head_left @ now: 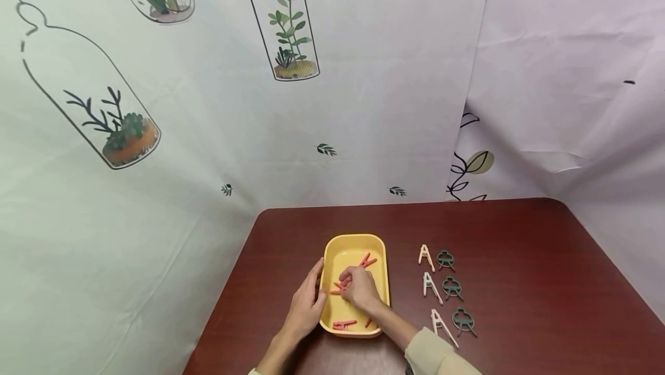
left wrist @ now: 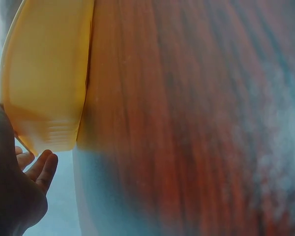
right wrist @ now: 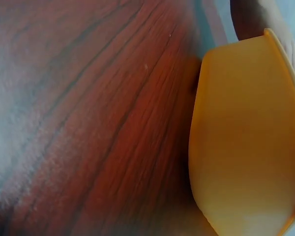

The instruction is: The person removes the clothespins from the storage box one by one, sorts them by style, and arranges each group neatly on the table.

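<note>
"Where were the red clips [head_left: 341, 325]?"

"Inside the yellow tray [head_left: 354, 334] on the table [head_left: 525, 282], around the right hand [head_left: 359, 288]; whether its bent fingers pinched 1, I could not tell."

"And the left hand [head_left: 305, 306]?"

"Straight-fingered, it rested against the tray's side; 3 pale clips [head_left: 428, 278] lay right of the tray."

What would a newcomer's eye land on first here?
Probably the yellow tray on the dark red table, with the left hand at its left side and the right hand among red clips inside. Next, to its right, three pale clips lined up beside three green clips.
</note>
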Available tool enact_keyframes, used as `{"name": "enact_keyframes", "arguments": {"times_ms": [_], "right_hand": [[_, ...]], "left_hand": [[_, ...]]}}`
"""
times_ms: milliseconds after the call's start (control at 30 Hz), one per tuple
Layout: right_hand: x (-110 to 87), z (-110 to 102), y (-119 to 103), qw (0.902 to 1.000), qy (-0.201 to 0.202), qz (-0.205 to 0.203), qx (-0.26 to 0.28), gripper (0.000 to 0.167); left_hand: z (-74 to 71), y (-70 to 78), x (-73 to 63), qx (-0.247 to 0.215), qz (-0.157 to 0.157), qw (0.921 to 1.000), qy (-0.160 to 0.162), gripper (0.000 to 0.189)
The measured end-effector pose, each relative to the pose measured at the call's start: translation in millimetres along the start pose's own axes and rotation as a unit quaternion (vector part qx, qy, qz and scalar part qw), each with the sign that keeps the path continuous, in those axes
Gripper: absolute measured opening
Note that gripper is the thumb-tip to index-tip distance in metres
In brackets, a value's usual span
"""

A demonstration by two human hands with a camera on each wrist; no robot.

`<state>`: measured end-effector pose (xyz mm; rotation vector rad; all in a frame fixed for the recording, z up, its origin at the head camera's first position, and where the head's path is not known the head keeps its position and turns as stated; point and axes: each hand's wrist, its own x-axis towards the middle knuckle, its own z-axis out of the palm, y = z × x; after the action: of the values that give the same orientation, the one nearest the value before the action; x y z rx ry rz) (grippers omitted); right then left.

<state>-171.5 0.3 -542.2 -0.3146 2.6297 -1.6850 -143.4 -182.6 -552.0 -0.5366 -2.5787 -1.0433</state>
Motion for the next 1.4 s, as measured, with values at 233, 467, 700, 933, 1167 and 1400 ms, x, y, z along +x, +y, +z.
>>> {"name": "enact_keyframes", "arguments": {"times_ms": [233,467,700,933,1167,1400], "right_hand": [[2.9,0.8,2.4,0.9999,0.001,-0.015,0.005,0.020],[3.6,0.3,2.6,0.9977,0.022,-0.032,0.055,0.019],[4.5,-1.8,1.4,0.9957,0.070,-0.028,0.053,0.015],[4.6,-4.6,-1.1,0.9921,0.096,-0.022,0.078,0.017],[6.0,-5.5,-3.0,0.9860,0.123,-0.025,0.110,0.015],[6.9,-7.6,-2.1,0.9795,0.130,-0.027,0.151,0.014]], "left_hand": [[0.6,-0.5,-0.6,0.004,0.004,1.0000,0.001,0.073],[0.7,-0.8,-2.1,0.004,0.003,1.0000,0.004,0.073],[0.4,-0.3,-2.3,0.004,0.000,1.0000,0.004,0.073],[0.3,-0.4,-2.3,0.000,-0.001,1.0000,0.003,0.073],[0.1,-0.5,-2.5,-0.002,0.001,1.0000,0.005,0.073],[-0.9,-0.4,-2.3,0.004,0.001,1.0000,0.004,0.073]]}}
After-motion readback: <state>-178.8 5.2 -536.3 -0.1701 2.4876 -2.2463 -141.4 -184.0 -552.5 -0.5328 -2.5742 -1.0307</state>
